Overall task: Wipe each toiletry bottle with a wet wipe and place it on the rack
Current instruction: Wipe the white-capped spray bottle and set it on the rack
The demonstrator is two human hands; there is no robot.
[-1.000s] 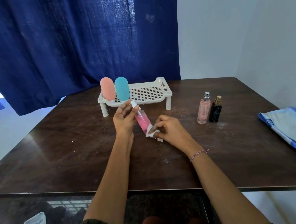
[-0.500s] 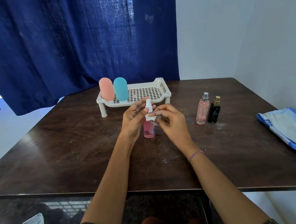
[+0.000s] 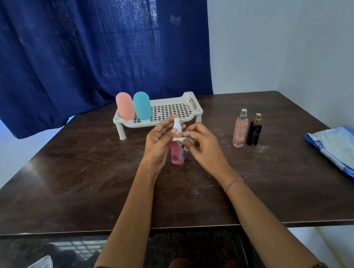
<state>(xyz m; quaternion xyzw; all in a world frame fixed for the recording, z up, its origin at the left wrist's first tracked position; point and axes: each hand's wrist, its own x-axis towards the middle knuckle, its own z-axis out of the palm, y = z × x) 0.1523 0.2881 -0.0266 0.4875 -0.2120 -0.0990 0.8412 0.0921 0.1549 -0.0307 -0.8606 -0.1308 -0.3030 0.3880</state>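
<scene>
Left hand (image 3: 160,143) grips the upright pink spray bottle (image 3: 177,155); right hand (image 3: 204,145) pinches a wet wipe (image 3: 177,137) against its neck. The rack (image 3: 193,113) stands at 12 o'clock; at 3 o'clock, a pink perfume bottle (image 3: 240,132) and a black perfume bottle (image 3: 254,134).

Daylight through blue curtain (image 3: 72,57), sheen on dark table (image 3: 45,182), wide-angle bowing at edges, fairly sharp

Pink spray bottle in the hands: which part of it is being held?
The left hand grips the pink spray bottle by its white sprayer top. The right hand pinches the wet wipe against the bottle's neck, just above the pink part.
</scene>
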